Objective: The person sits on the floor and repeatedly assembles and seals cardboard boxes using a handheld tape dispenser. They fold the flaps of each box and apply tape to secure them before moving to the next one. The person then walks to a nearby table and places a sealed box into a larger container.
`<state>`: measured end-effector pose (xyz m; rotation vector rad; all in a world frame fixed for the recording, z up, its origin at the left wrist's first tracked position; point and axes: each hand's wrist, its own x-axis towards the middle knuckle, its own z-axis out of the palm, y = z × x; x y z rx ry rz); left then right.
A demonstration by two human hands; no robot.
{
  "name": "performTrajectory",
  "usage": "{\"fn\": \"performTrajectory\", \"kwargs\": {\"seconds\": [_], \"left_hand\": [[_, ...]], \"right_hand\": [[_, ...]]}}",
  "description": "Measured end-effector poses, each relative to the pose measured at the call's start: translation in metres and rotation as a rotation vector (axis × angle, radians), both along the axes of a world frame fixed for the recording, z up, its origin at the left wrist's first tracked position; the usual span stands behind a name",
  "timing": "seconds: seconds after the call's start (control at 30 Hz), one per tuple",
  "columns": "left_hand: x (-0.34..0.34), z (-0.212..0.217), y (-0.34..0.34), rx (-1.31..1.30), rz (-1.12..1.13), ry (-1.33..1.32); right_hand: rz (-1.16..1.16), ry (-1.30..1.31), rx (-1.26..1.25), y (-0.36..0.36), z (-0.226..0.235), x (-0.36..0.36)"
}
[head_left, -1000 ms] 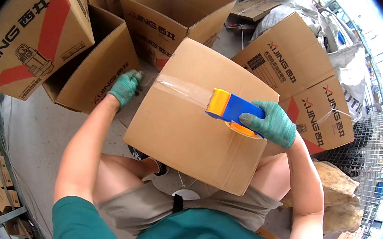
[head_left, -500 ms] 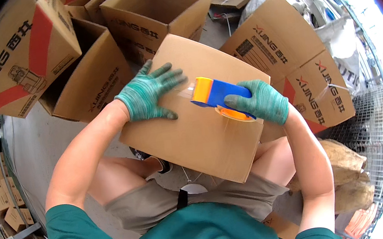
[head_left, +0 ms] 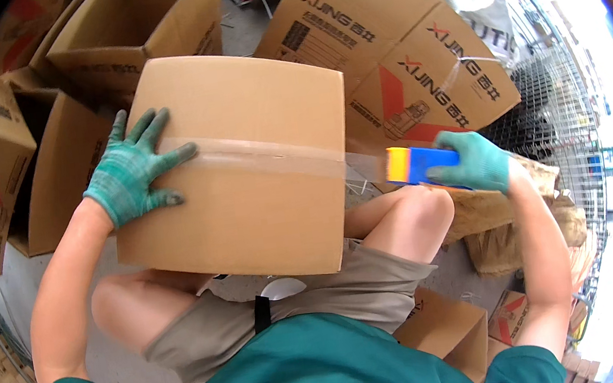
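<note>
The left hand [head_left: 135,171], in a green glove, lies open with its fingers spread on the left part of a brown cardboard box [head_left: 249,222]. The right hand [head_left: 479,159], gloved alike, is closed around a blue tape dispenser [head_left: 421,165] with a yellow head, held just beyond the box's right edge. The box lies in the middle, in front of the person's body and above the bent legs; what bears its weight is hidden. Clear tape [head_left: 267,154] runs across its upper face from near the left fingertips to the right edge, and a strip spans the gap to the dispenser. At the far left stands an open carton [head_left: 101,73]; at the far right, a printed cardboard sheet [head_left: 349,42] leans near a wire mesh [head_left: 559,84]. Another open box [head_left: 428,323] sits at the near right, beside the person's waist
</note>
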<state>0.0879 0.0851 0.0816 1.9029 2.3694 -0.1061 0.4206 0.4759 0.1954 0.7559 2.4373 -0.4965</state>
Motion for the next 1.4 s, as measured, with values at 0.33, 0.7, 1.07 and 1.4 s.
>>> {"fn": "performTrajectory", "kwargs": {"seconds": [0.33, 0.7, 1.07, 1.4], "left_hand": [[0.051, -0.004, 0.059, -0.084, -0.027, -0.091], [0.126, -0.008, 0.218, -0.03, -0.483, -0.233], [0.063, -0.03, 0.116, 0.21, 0.165, -0.076], [-0.024, -0.04, -0.021, 0.294, 1.055, -0.902]], "right_hand": [[0.197, 0.064, -0.004, -0.024, -0.085, -0.014], [0.375, 0.306, 0.043, -0.082, -0.137, 0.008], [-1.071, 1.349, -0.789, -0.058, -0.19, 0.024], [-0.699, 1.04, -0.581, -0.109, -0.221, -0.025]]}}
